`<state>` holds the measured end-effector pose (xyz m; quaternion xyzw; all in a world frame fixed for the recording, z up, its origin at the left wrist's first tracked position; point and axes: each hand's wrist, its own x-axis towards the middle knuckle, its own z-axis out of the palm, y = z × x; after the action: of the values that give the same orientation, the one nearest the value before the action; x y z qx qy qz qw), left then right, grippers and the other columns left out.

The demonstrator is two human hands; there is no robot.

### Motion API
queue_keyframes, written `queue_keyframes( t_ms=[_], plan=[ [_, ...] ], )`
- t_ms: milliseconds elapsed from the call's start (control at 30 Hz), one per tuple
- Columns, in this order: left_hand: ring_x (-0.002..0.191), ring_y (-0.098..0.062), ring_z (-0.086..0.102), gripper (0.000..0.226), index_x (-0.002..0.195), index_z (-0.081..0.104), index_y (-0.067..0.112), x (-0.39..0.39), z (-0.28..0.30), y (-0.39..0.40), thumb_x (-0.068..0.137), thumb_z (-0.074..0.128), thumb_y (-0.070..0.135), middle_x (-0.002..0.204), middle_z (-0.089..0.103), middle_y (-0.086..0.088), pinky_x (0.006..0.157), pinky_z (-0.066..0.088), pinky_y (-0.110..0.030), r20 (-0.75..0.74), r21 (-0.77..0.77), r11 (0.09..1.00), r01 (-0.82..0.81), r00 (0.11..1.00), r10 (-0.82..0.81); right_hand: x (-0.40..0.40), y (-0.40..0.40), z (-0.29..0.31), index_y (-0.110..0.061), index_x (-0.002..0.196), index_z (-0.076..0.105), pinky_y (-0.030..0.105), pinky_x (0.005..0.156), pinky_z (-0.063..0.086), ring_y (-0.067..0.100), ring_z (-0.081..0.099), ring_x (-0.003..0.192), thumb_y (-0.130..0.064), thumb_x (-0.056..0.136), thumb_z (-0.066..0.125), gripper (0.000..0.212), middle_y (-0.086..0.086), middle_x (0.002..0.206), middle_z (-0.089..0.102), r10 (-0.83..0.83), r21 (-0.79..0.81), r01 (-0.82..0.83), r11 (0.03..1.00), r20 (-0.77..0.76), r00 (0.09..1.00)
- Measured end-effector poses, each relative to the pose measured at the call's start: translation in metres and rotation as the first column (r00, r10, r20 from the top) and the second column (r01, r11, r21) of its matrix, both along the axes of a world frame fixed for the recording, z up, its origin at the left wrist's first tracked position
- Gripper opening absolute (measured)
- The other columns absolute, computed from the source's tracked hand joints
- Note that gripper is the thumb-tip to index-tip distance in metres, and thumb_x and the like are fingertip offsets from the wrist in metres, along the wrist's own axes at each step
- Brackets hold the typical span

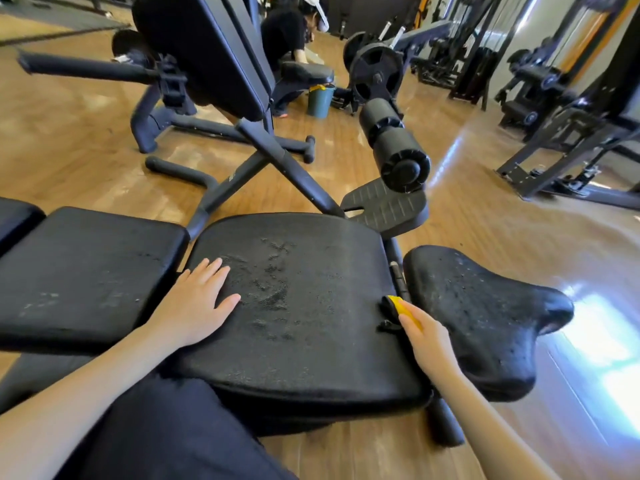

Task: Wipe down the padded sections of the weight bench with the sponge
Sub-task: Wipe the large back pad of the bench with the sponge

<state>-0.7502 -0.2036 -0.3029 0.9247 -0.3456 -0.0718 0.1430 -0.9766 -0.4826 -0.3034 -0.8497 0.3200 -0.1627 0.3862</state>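
Note:
The black weight bench fills the foreground, with a middle pad (311,299) streaked with wet suds, a left pad (86,271) and a narrow saddle-shaped pad (485,313) on the right. My left hand (204,299) rests flat on the middle pad's left part, fingers straight. My right hand (429,337) holds a yellow sponge (403,306) with a dark scrub side at the middle pad's right edge, in the gap beside the saddle pad. Most of the sponge is hidden under my fingers.
A foam roller (394,143) and a footplate (384,206) stand just beyond the bench. Another bench frame (214,64) rises behind. Farther back a crouching person (287,39) works next to a teal bucket (320,100). Weight machines (554,98) line the right side on a wooden floor.

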Motion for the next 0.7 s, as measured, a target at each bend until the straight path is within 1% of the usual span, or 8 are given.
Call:
queue_keyframes(
  t_ms=[67, 133, 267, 433, 567, 633, 700],
  plan=[
    [0.145, -0.018, 0.002, 0.063, 0.148, 0.018, 0.012, -0.002, 0.002, 0.001, 0.096, 0.034, 0.045, 0.157, 0.008, -0.002, 0.117, 0.006, -0.037, -0.005, 0.01, 1.0, 0.003, 1.0, -0.003, -0.018, 0.008, -0.003, -0.021, 0.124, 0.057, 0.014, 0.098, 0.029, 0.001, 0.046, 0.116, -0.017, 0.093, 0.05, 0.032, -0.017, 0.12, 0.052, 0.007, -0.018, -0.007, 1.0, -0.007, 1.0],
    [0.145, -0.019, 0.003, 0.063, 0.148, 0.018, 0.012, -0.003, 0.004, 0.001, 0.096, 0.033, 0.044, 0.157, 0.008, -0.002, 0.117, 0.006, -0.037, 0.001, 0.021, 1.0, 0.003, 1.0, -0.003, -0.027, 0.014, -0.005, -0.02, 0.123, 0.059, 0.015, 0.099, 0.029, 0.003, 0.047, 0.117, -0.016, 0.092, 0.051, 0.032, -0.017, 0.12, 0.053, -0.012, -0.019, 0.012, 1.0, -0.004, 1.0],
    [0.145, -0.019, 0.003, 0.062, 0.148, 0.018, 0.012, -0.004, 0.005, 0.0, 0.097, 0.033, 0.044, 0.157, 0.009, -0.002, 0.117, 0.007, -0.038, -0.007, 0.022, 1.0, 0.003, 1.0, -0.003, -0.026, 0.024, -0.003, -0.021, 0.117, 0.063, 0.018, 0.097, 0.033, 0.004, 0.052, 0.113, -0.017, 0.092, 0.052, 0.028, -0.014, 0.118, 0.06, -0.094, 0.014, 0.094, 0.996, 0.066, 0.993],
    [0.145, -0.021, 0.003, 0.064, 0.148, 0.017, 0.01, -0.001, 0.002, -0.001, 0.096, 0.032, 0.045, 0.157, 0.008, -0.005, 0.116, 0.008, -0.039, 0.024, 0.041, 0.999, 0.007, 1.0, -0.008, -0.022, 0.03, -0.001, -0.021, 0.115, 0.064, 0.016, 0.093, 0.035, 0.003, 0.053, 0.108, -0.017, 0.092, 0.052, 0.026, -0.012, 0.114, 0.062, -0.142, -0.011, 0.143, 0.99, 0.091, 0.986],
    [0.145, -0.021, 0.003, 0.064, 0.147, 0.018, 0.01, -0.001, 0.0, 0.0, 0.096, 0.033, 0.044, 0.157, 0.009, -0.005, 0.117, 0.007, -0.038, 0.019, 0.028, 1.0, 0.003, 1.0, -0.004, -0.021, 0.031, -0.002, -0.02, 0.116, 0.064, 0.018, 0.096, 0.035, 0.005, 0.054, 0.108, -0.017, 0.092, 0.052, 0.026, -0.012, 0.114, 0.061, -0.164, -0.016, 0.167, 0.986, 0.1, 0.981],
    [0.145, -0.021, 0.005, 0.063, 0.147, 0.02, 0.01, -0.001, -0.001, 0.0, 0.096, 0.035, 0.043, 0.157, 0.011, -0.005, 0.117, 0.007, -0.038, 0.016, 0.007, 1.0, -0.004, 1.0, 0.004, -0.02, 0.03, -0.001, -0.019, 0.116, 0.063, 0.016, 0.094, 0.034, 0.005, 0.054, 0.109, -0.015, 0.092, 0.052, 0.027, -0.014, 0.113, 0.06, -0.157, -0.018, 0.16, 0.987, 0.107, 0.982],
    [0.145, -0.021, 0.006, 0.062, 0.147, 0.022, 0.01, -0.001, -0.002, 0.0, 0.096, 0.036, 0.042, 0.157, 0.012, -0.005, 0.116, 0.008, -0.039, 0.018, -0.009, 1.0, -0.01, 1.0, 0.01, -0.02, 0.028, -0.002, -0.017, 0.117, 0.063, 0.013, 0.095, 0.03, 0.004, 0.049, 0.115, -0.012, 0.091, 0.053, 0.028, -0.013, 0.119, 0.054, -0.152, -0.013, 0.154, 0.988, 0.102, 0.983]
  ],
)
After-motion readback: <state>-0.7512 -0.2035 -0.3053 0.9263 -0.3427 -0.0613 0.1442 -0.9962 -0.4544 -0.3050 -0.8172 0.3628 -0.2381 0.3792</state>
